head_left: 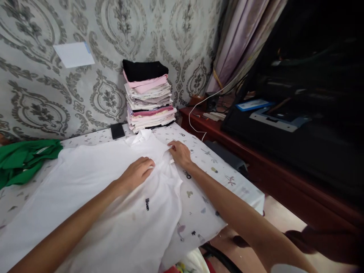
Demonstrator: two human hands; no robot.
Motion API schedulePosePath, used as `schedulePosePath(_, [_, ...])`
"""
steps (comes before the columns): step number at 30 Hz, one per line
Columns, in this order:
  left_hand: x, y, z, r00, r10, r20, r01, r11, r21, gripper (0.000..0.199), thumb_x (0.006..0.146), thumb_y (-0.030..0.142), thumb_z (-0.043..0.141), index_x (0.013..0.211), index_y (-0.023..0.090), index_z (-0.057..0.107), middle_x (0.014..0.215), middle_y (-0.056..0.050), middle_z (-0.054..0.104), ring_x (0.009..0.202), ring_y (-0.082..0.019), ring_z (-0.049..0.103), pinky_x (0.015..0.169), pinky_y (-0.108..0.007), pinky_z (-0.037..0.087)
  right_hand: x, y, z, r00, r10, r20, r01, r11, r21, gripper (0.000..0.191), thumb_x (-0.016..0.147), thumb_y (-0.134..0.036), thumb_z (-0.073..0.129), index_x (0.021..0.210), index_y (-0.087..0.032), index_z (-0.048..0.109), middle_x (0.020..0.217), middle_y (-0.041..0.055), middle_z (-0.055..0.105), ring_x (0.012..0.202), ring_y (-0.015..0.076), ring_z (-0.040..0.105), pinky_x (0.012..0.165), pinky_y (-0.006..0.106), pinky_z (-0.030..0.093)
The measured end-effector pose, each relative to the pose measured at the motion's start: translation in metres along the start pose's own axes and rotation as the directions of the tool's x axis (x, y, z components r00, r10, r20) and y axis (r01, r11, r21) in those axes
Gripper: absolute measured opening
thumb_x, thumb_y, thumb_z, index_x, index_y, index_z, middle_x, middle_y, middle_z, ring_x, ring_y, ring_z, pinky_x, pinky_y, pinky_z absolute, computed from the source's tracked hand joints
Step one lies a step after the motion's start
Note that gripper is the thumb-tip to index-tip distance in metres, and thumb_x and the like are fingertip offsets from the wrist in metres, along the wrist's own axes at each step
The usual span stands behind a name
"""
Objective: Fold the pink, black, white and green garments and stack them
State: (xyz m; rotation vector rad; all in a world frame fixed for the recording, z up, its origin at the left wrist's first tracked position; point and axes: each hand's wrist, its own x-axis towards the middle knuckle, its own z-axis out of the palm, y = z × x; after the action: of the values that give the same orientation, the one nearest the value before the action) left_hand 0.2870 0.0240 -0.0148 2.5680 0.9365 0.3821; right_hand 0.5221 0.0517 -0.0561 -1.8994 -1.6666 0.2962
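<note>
A white shirt [93, 167] with small dark lettering lies spread over the patterned cloth, its collar towards the wall. My left hand [138, 172] is closed on the fabric near the shirt's middle, fingers curled and fingertips partly hidden. At the shirt's right edge, my right hand [180, 153] pinches the cloth between thumb and fingers. The near part of the shirt is folded or bunched below my left hand and reaches the table's front edge.
Against the wall stands a tall stack of folded clothes [150, 102], beside a black phone [117, 131]. A green garment [28, 157] lies at the left. To the right are a dark red desk [256, 163], a white cable [190, 117] and a large black screen [307, 76].
</note>
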Motion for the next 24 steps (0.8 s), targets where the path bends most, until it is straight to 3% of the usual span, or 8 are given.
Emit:
schedulePosePath(2, [0.018, -0.017, 0.006, 0.999, -0.004, -0.054, 0.009, 0.996, 0.086, 0.021, 0.094, 0.021, 0.04, 0.105, 0.02, 0.059, 0.107, -0.008, 0.063, 0.106, -0.024, 0.056, 0.094, -0.039, 0.046, 0.0, 0.001, 0.0, 0.998, -0.058, 0.001, 0.057, 0.998, 0.039, 0.027, 0.081, -0.01, 0.05, 0.098, -0.023, 0.067, 0.1, 0.0026, 0.066, 0.08, 0.0157, 0.057, 0.07, 0.027, 0.037])
schedulePosePath(5, [0.049, -0.043, 0.01, 0.995, -0.046, -0.087, 0.062, 0.978, 0.197, 0.025, 0.094, 0.019, 0.04, 0.111, 0.018, 0.059, 0.114, -0.01, 0.063, 0.112, -0.025, 0.055, 0.098, -0.039, 0.045, 0.001, 0.001, -0.001, 0.995, -0.09, 0.035, 0.088, 0.995, 0.051, 0.022, 0.076, -0.007, 0.051, 0.085, -0.022, 0.063, 0.09, 0.0007, 0.064, 0.077, 0.0152, 0.055, 0.068, 0.026, 0.036])
schedulePosePath(10, [0.101, -0.074, -0.003, 0.969, -0.225, -0.098, 0.246, 0.872, 0.424, 0.044, 0.095, 0.017, 0.037, 0.138, 0.021, 0.047, 0.128, -0.012, 0.06, 0.119, -0.027, 0.056, 0.094, -0.039, 0.048, 0.007, 0.001, -0.001, 0.998, -0.045, 0.044, 0.043, 0.998, 0.055, 0.012, 0.073, -0.01, 0.055, 0.074, -0.022, 0.053, 0.074, -0.0013, 0.059, 0.07, 0.0153, 0.051, 0.06, 0.025, 0.03])
schedulePosePath(13, [0.131, -0.085, -0.012, 0.945, -0.314, -0.09, 0.317, 0.815, 0.486, 0.052, 0.096, 0.018, 0.037, 0.147, 0.027, 0.038, 0.121, -0.013, 0.065, 0.112, -0.03, 0.062, 0.09, -0.042, 0.049, 0.01, 0.002, -0.001, 0.999, -0.021, 0.038, 0.019, 0.999, 0.05, 0.014, 0.072, -0.009, 0.056, 0.072, -0.022, 0.05, 0.071, -0.0015, 0.057, 0.068, 0.0151, 0.048, 0.059, 0.025, 0.028])
schedulePosePath(16, [0.159, -0.092, -0.014, 0.935, -0.347, -0.07, 0.334, 0.796, 0.505, 0.05, 0.095, 0.019, 0.041, 0.144, 0.028, 0.044, 0.113, -0.014, 0.069, 0.107, -0.032, 0.065, 0.09, -0.044, 0.048, 0.01, 0.002, -0.003, 0.999, -0.015, 0.043, 0.013, 0.999, 0.048, 0.015, 0.072, -0.008, 0.055, 0.072, -0.022, 0.049, 0.07, -0.0018, 0.057, 0.067, 0.0149, 0.047, 0.058, 0.025, 0.026])
schedulePosePath(20, [0.189, -0.099, -0.016, 0.919, -0.388, -0.075, 0.374, 0.79, 0.486, 0.037, 0.089, 0.017, 0.049, 0.124, 0.021, 0.061, 0.112, -0.016, 0.07, 0.108, -0.032, 0.065, 0.091, -0.042, 0.048, 0.01, 0.001, -0.006, 0.998, -0.017, 0.058, 0.016, 0.999, 0.03, 0.015, 0.073, -0.008, 0.054, 0.075, -0.022, 0.049, 0.073, -0.0017, 0.059, 0.069, 0.015, 0.049, 0.059, 0.026, 0.027])
schedulePosePath(24, [0.204, -0.105, -0.027, 0.899, -0.392, -0.196, 0.439, 0.809, 0.392, 0.034, 0.089, 0.016, 0.045, 0.12, 0.01, 0.058, 0.112, -0.022, 0.068, 0.109, -0.033, 0.064, 0.092, -0.043, 0.047, 0.011, 0.002, -0.007, 0.998, 0.009, 0.055, -0.008, 1.0, -0.009, 0.015, 0.075, -0.009, 0.053, 0.079, -0.023, 0.051, 0.077, -0.0005, 0.062, 0.071, 0.0165, 0.051, 0.059, 0.027, 0.027])
